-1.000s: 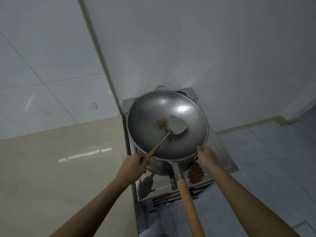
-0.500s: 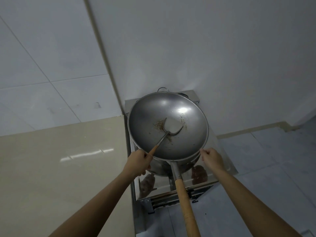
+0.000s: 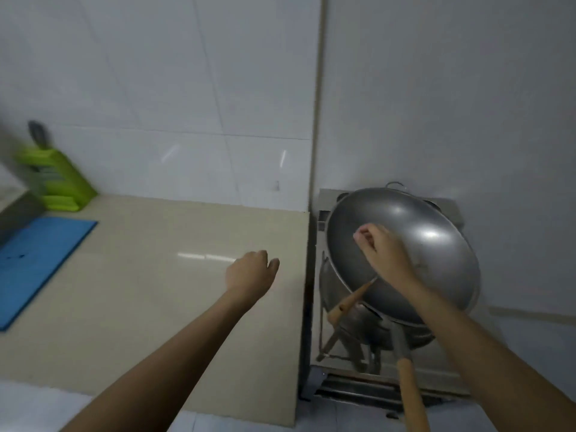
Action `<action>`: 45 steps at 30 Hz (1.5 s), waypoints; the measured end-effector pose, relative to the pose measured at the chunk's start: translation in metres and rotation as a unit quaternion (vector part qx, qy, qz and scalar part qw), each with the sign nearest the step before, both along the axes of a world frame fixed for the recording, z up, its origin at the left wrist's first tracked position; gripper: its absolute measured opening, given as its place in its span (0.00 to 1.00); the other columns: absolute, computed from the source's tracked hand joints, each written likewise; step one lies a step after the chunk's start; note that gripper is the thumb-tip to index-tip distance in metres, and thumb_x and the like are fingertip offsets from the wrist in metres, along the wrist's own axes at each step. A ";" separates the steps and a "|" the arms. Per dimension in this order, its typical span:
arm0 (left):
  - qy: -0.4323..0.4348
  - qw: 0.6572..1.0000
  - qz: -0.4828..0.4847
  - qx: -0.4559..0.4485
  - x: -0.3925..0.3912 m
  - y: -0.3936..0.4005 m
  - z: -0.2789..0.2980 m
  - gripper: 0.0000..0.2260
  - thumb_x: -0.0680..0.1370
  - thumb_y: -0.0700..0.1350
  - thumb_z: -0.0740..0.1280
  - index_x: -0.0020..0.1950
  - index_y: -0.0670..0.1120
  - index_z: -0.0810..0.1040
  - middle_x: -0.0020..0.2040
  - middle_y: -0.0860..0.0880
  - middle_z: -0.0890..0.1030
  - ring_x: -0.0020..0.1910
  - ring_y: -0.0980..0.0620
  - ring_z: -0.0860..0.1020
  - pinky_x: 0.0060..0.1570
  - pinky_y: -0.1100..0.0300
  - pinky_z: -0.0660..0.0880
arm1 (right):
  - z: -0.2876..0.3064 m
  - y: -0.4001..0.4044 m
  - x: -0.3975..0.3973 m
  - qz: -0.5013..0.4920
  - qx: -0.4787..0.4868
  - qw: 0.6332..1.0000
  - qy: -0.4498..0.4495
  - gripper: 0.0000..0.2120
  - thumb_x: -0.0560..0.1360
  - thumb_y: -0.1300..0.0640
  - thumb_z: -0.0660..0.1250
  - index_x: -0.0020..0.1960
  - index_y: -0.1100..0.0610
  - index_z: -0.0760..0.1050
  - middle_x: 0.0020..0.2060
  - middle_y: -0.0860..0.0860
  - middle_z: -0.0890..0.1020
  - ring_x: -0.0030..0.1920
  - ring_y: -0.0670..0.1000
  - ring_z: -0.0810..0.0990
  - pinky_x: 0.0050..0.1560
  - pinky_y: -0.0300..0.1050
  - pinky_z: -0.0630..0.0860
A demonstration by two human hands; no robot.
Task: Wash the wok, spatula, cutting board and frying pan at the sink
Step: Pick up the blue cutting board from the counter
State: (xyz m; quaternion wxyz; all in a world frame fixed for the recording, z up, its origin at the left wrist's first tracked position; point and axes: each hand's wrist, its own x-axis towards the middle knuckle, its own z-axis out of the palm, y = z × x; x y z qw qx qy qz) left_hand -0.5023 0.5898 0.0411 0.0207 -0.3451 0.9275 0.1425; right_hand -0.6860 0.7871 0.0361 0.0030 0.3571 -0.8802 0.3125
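The right hand (image 3: 381,249) reaches over the tilted wok (image 3: 430,241) on the stove (image 3: 324,213); the left hand (image 3: 251,274) hovers over the counter (image 3: 149,275).

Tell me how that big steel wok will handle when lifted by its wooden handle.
The round grey steel wok probably feels front-heavy: its wide bowl sits far from the long wooden handle. Its rounded bottom likely rocks once set down. The loose wooden-handled spatula inside may slide out.

Bare beige countertop (image 3: 149,269) left of wok (image 3: 436,244), blue cutting board (image 3: 40,260) and green knife block (image 3: 59,182) along its far-left edge
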 end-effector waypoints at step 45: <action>0.076 0.883 0.423 0.191 0.521 -0.488 -0.086 0.21 0.82 0.50 0.59 0.72 0.41 0.65 0.70 0.43 0.69 0.67 0.47 0.71 0.64 0.58 0.68 | -0.093 -0.705 0.377 0.345 0.227 0.901 -0.131 0.27 0.78 0.47 0.62 0.70 0.62 0.64 0.68 0.57 0.70 0.67 0.55 0.71 0.63 0.47 0.67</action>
